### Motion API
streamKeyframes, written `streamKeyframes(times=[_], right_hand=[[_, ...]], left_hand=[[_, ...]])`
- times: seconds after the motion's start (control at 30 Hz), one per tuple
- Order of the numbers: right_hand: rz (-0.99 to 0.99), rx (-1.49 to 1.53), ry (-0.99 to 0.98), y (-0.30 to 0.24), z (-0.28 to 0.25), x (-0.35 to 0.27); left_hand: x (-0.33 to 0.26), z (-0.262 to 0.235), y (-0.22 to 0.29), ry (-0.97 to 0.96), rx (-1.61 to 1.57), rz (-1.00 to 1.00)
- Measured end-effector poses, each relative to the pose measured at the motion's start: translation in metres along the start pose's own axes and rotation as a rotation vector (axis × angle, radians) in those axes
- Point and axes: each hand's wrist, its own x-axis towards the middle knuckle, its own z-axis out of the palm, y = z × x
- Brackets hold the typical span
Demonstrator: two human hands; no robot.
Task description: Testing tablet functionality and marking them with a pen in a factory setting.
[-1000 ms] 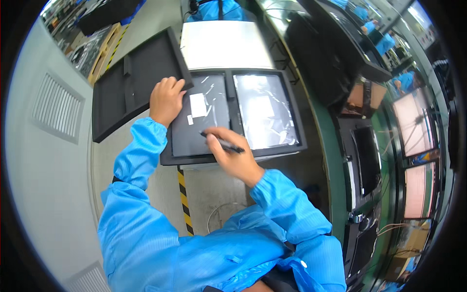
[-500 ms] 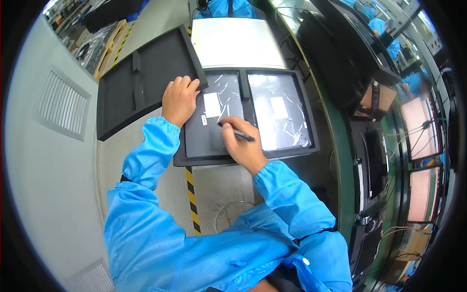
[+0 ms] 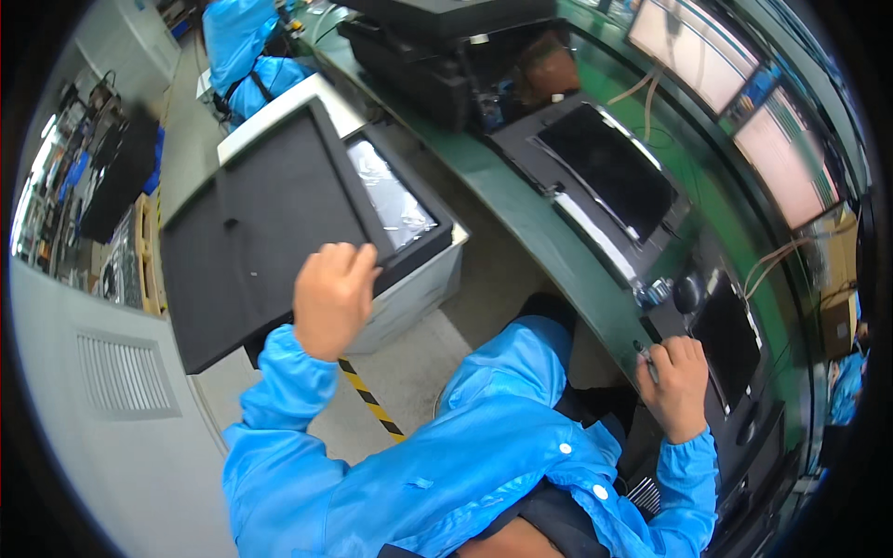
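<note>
My left hand (image 3: 333,299) is closed on the near right edge of a black foam tray (image 3: 265,219), which is tilted and covers much of the lower foam tray (image 3: 423,253). In that lower tray a film-wrapped flat panel (image 3: 386,195) still shows, shiny and wrinkled; whatever lies further left is hidden. Far to the right, my right hand (image 3: 677,386) is closed on a black pen (image 3: 642,352), whose end sticks out at the thumb side. This hand is above the near edge of the green bench.
Along the green bench (image 3: 521,223) lie a black flat panel (image 3: 609,167), another dark panel (image 3: 726,344) and a black mouse (image 3: 688,291). Lit monitors (image 3: 693,51) stand behind. A person in blue (image 3: 242,46) is at the far left. A white vented panel (image 3: 126,372) is at my left.
The view has swung right. My right hand with the pen has left the wrapped panel and moved to the bench. The upper foam tray has come across the lower one, covering its left part.
</note>
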Motion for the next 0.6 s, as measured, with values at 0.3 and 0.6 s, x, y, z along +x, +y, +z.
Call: streamKeyframes(times=[0.3, 0.6], right_hand=[[0.214, -0.041, 0.103, 0.042, 0.021, -0.093], [0.134, -0.008, 0.098, 0.066, 0.024, -0.118]], left_hand=[[0.049, 0.107, 0.044, -0.096, 0.038, -0.101], [0.056, 0.116, 0.036, -0.159, 0.127, -0.144]])
